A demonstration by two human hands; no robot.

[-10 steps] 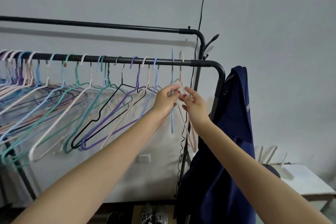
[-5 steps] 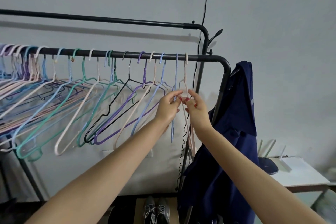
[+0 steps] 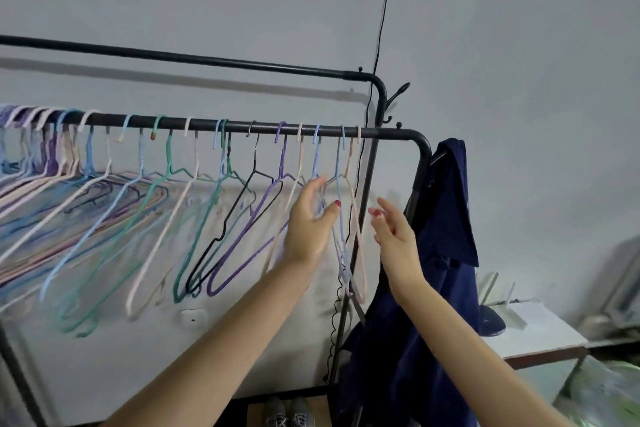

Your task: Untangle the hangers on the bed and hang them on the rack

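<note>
While both hands hover at the right end of the rack (image 3: 221,124), the 2 newest hangers sit on the front rail: a pale blue hanger (image 3: 338,184) and a pink hanger (image 3: 356,204), side by side, last in a long row of coloured ones. These look like thin coated wire, so I'd judge them very light, springy rather than stiff, and apt to swing or snag a neighbour at the slightest knock. Best hold is the neck just under the hook, or the shoulder bend, where a pinch steers the whole frame. Left hand (image 3: 310,218) is spread loosely, fingers (image 3: 317,184) reaching up in front of the blue hanger's shoulder, thumb just beside its wire; motion blur hides whether skin touches it, but nothing is gripped. Right hand (image 3: 393,230) is relaxed and apart from the pink hanger, holding nothing, with the navy garment (image 3: 446,253) behind it.
</note>
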